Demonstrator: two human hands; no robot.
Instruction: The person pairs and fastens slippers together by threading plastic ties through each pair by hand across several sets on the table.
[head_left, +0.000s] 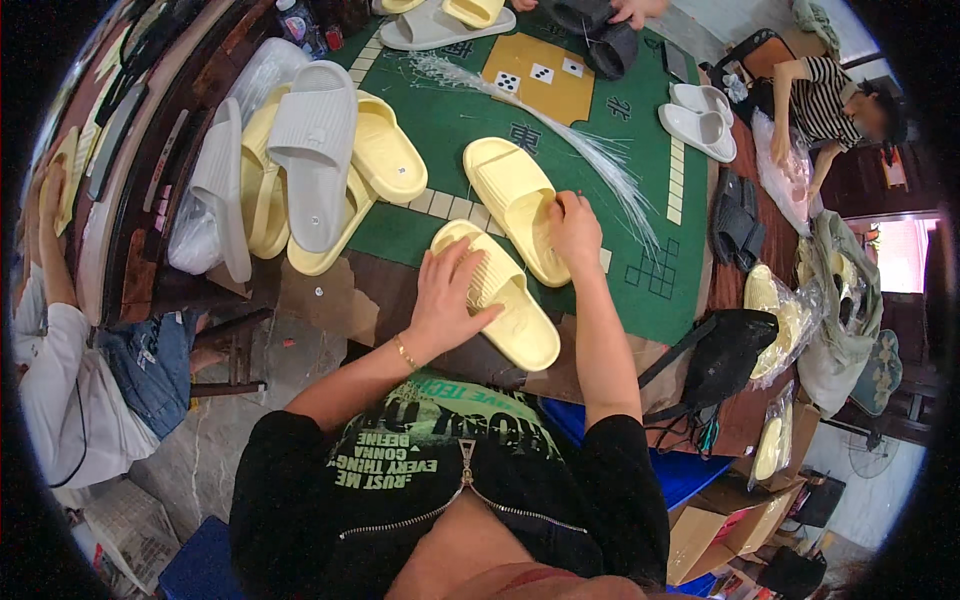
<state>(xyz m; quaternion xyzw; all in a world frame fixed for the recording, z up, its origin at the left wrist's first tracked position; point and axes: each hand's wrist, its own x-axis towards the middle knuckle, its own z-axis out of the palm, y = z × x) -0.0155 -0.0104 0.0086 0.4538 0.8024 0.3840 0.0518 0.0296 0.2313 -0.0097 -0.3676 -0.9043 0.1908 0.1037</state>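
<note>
Two pale yellow slide slippers lie side by side before me at the near edge of the green table mat. My left hand (443, 300) rests over the ribbed strap of the left slipper (527, 328), its fingers spread and thumb apart. At the side of the right slipper (507, 172), my right hand (577, 232) has its fingers curled on the edge near the strap; the fingertips are partly hidden. Left of these, a grey slipper (315, 160) lies on top of several yellow slippers (388, 150). A fan of thin white plastic strands (590, 150) stretches beyond the right slipper.
Across the table, another person's hands (635, 10) are at black slippers (612, 48). White slippers (700, 125), black slippers (737, 218), a black bag (725, 355) and bagged yellow slippers (775, 320) lie to the right. People sit at both sides. A cardboard box (705, 540) stands lower right.
</note>
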